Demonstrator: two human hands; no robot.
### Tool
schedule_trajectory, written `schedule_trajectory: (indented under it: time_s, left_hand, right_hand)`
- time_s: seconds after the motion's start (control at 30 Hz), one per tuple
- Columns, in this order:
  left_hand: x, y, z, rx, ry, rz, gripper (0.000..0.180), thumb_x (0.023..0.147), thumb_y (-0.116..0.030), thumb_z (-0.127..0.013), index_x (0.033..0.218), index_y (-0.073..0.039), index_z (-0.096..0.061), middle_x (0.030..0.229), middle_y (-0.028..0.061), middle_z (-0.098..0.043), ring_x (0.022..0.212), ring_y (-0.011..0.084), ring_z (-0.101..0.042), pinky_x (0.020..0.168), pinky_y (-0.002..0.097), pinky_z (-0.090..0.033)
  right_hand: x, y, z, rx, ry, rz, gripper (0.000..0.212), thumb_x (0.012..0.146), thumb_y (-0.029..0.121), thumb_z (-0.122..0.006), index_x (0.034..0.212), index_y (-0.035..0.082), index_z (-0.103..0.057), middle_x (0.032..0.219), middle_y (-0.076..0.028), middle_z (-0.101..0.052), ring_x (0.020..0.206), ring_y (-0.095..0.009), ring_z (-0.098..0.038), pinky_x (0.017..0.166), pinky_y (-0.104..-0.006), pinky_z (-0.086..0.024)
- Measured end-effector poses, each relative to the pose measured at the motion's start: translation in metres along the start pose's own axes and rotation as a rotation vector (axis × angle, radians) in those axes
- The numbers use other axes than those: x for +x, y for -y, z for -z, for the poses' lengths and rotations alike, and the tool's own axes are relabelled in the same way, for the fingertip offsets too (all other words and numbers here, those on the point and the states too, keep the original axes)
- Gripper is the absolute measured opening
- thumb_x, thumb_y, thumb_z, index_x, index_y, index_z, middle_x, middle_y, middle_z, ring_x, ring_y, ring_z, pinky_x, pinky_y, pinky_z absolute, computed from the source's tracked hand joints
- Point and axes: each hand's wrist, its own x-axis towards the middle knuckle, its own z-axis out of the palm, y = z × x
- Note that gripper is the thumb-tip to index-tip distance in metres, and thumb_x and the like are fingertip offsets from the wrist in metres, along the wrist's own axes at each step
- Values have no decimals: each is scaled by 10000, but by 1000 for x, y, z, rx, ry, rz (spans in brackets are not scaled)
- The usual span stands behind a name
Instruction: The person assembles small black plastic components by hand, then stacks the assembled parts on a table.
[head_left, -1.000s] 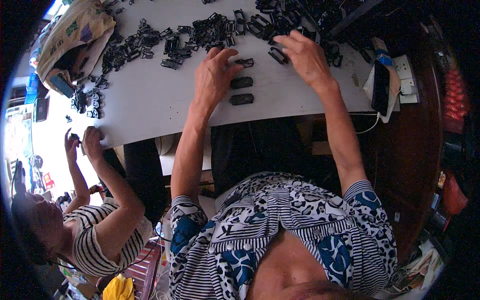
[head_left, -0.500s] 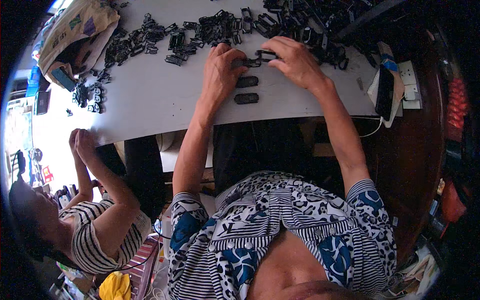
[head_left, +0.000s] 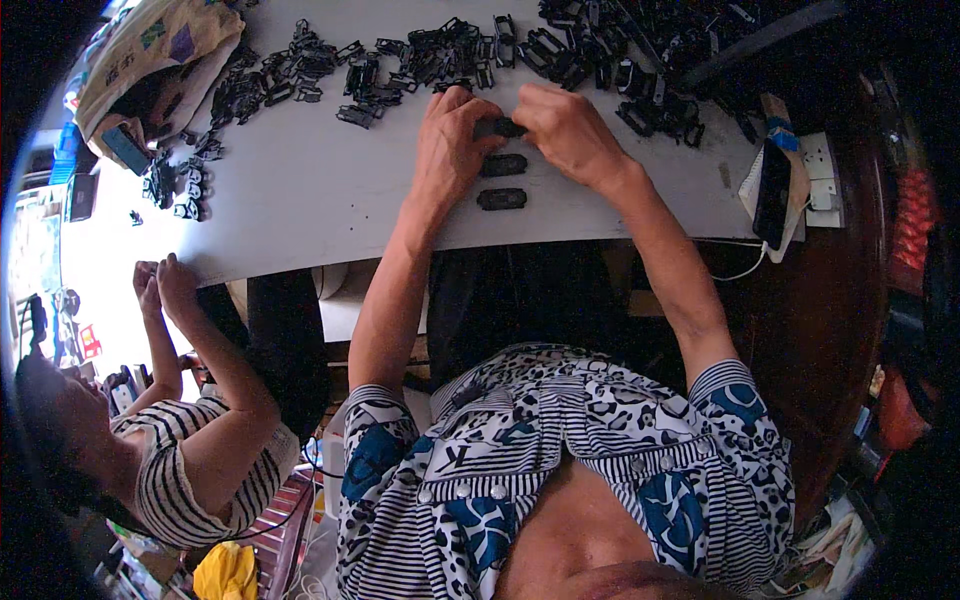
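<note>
My left hand (head_left: 450, 145) is closed on a small black plastic part (head_left: 492, 128) lying at the table, its thumb and fingers along the part's left side. My right hand (head_left: 572, 132) is closed at the part's right end, fingertips pressed against it. The piece is mostly covered by the fingers, so its details are hidden. Just nearer to me lie two oblong black plastic casings in a column, the upper casing (head_left: 503, 165) and the lower casing (head_left: 501, 199), both flat on the white table (head_left: 300, 210) and touched by neither hand.
Piles of black plastic frames (head_left: 440, 55) spread along the table's far side, with more frames (head_left: 655, 100) at the right. A printed sack (head_left: 150, 70) sits far left. A phone (head_left: 771, 195) with a white cable leans near a power strip (head_left: 820, 175). A co-worker (head_left: 215, 440) sits at left.
My right hand has moved left to meet the part in my left hand. The black frame it held apart from that part no longer shows separately; its fingers have curled in.
</note>
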Motion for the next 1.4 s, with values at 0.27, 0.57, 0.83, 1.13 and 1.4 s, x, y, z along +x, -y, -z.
schedule_trajectory:
  time_s: [0.27,0.57,0.83,1.13,1.4]
  left_hand:
    - [3,10,10,-37,-8,-25,293,731,-93,-723,1018,-56,-681,952,124,-598,956,333,-576,814,395,-468]
    - [16,34,26,178,-114,74,311,751,33,-671,1044,-73,-675,935,130,-598,820,292,-632,722,365,-513]
    - [17,1,14,-104,-134,-50,403,692,3,-731,1070,-73,-613,971,112,-609,855,292,-615,722,382,-496]
    - [23,8,15,-419,-60,326,203,759,69,-673,952,17,-642,915,65,-685,827,145,-642,761,275,-500]
    - [21,-3,11,-430,-96,332,133,777,13,-677,907,23,-651,855,60,-669,813,144,-630,747,269,-496]
  right_hand:
    - [3,8,-8,67,-7,4,45,778,42,-595,793,5,-573,837,-152,-549,819,-363,-618,709,-433,-507]
    - [46,-30,-17,-80,-107,20,124,784,26,-577,899,44,-619,869,-155,-557,836,-354,-630,719,-433,-513]
    - [46,-22,-20,158,-123,-6,124,779,88,-659,891,40,-632,880,-136,-572,828,-337,-628,691,-388,-513]
    - [56,-43,6,500,-144,-516,108,887,115,-616,928,27,-663,744,-32,-639,592,-71,-583,512,-229,-489]
    - [74,-43,-14,-249,-122,-445,318,796,338,-707,862,30,-666,879,-136,-661,812,-382,-640,710,-465,-505]
